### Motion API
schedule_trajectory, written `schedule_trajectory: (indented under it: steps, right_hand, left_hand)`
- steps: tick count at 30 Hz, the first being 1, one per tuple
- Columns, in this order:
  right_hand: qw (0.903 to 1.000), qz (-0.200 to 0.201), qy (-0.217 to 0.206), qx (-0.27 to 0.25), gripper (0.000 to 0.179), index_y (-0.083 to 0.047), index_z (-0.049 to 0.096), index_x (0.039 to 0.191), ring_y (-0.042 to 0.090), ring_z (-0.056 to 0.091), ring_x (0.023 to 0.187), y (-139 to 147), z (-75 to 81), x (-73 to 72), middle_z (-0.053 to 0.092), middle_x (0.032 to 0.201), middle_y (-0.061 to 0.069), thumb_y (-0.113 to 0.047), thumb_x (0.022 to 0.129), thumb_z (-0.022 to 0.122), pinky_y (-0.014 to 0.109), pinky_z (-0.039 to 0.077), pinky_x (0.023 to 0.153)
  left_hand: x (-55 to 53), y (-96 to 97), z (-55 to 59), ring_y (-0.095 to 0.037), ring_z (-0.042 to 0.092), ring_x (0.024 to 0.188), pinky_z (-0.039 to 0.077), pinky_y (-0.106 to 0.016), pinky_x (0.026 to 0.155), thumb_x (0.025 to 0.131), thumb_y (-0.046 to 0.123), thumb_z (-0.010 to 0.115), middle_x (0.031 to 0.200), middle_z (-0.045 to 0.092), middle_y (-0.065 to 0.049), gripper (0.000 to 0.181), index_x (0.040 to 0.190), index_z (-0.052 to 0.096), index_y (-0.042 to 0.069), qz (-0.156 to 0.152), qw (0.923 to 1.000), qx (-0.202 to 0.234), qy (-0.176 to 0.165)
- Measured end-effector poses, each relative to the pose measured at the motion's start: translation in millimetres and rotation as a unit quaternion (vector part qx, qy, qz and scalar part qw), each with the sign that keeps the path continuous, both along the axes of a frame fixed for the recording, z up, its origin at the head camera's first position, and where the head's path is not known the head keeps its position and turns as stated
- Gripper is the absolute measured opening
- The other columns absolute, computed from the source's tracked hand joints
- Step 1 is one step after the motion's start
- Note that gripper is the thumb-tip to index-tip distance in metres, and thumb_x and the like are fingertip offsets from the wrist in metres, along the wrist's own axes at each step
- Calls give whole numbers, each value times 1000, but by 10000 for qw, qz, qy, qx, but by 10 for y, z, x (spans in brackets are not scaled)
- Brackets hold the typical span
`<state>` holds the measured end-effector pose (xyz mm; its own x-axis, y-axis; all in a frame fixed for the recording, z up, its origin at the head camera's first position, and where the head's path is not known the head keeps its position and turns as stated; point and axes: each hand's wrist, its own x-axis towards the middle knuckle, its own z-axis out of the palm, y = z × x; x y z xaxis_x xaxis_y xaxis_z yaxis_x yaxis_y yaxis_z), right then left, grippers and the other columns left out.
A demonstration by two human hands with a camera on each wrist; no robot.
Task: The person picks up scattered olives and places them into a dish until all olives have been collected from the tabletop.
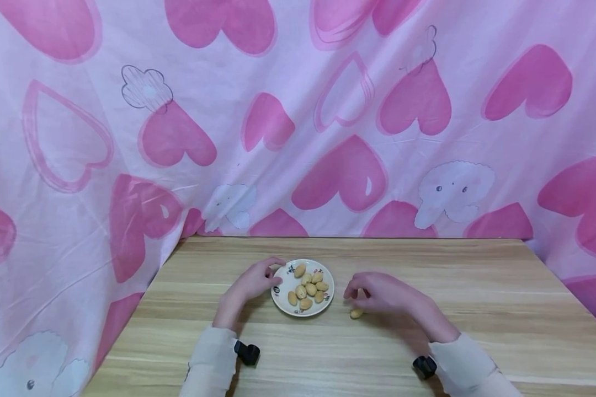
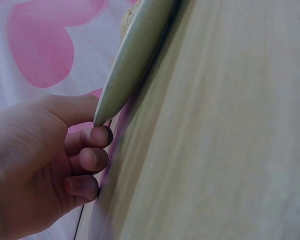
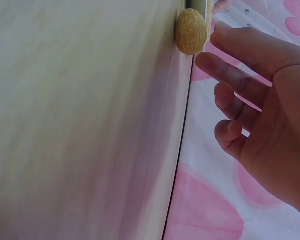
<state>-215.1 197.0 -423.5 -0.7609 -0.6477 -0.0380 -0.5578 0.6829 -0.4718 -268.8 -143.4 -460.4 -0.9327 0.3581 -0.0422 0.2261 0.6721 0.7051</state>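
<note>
A small white plate (image 1: 281,302) with a dark printed pattern on its rim holds several tan walnuts (image 1: 310,289). My left hand (image 1: 252,282) pinches the plate's left rim, thumb on top and a fingertip at the underside, as the left wrist view shows. Right of the plate, one walnut (image 1: 356,313) lies on the wooden table. Over that nut hovers my right hand (image 1: 379,292), its fingers loosely bent and spread. In the right wrist view the wrinkled oval walnut (image 3: 191,32) sits just off the thumb and index fingertips, with a narrow gap showing.
The wooden table (image 1: 477,286) reaches back to a pink heart-patterned cloth (image 1: 338,110), which also hangs at both sides. Each wrist carries a small black camera, such as the left wrist camera (image 1: 247,353) and the right wrist camera (image 1: 424,366).
</note>
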Motion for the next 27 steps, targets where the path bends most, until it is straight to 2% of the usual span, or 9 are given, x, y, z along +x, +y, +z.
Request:
schedule_trajectory:
  steps: [6, 12, 18, 24, 27]
  right_hand:
    - [9995, 131, -300, 30, 19, -27, 73, 104, 12, 59, 87, 49, -9, 42, 66, 97, -15, -30, 86, 77, 27, 49, 81]
    - [9987, 179, -459, 88, 13, -30, 73, 98, 6, 56, 79, 27, -17, 64, 63, 89, -18, -25, 86, 76, 23, 46, 72]
    - [9995, 143, -246, 137, 8, -30, 73, 93, 2, 53, 74, -59, -14, 82, 59, 83, -19, -27, 87, 76, 22, 45, 69]
    - [9995, 265, 186, -9, 6, -30, 72, 93, 7, 57, 77, -207, 34, 65, 59, 85, -19, -27, 88, 74, 22, 46, 70]
    - [9993, 255, 264, -82, 6, -29, 73, 94, 10, 58, 78, -298, 54, 50, 60, 87, -18, -27, 88, 74, 22, 45, 70]
  left_hand:
    - [-1, -9, 1, -14, 47, 64, 39, -30, 59, 92, 19, 69, 72, 54, -1, 43, 134, 59, 19, -25, 10000, -9, -2]
    - [5, -13, 8, -14, 47, 64, 39, -30, 60, 92, 19, 70, 73, 54, -1, 43, 133, 59, 20, 47, 10000, -58, -9]
    - [7, -8, 6, -14, 48, 65, 40, -30, 60, 92, 19, 69, 74, 55, -1, 43, 134, 59, 20, 46, 10000, -65, -40]
    - [6, -1, 3, -14, 47, 65, 39, -30, 60, 92, 19, 70, 74, 54, -1, 43, 134, 59, 20, 41, 10000, -42, -31]
    - [7, 1, 5, -14, 47, 65, 39, -30, 60, 92, 19, 70, 73, 54, -1, 44, 134, 59, 20, 24, 10000, -40, -25]
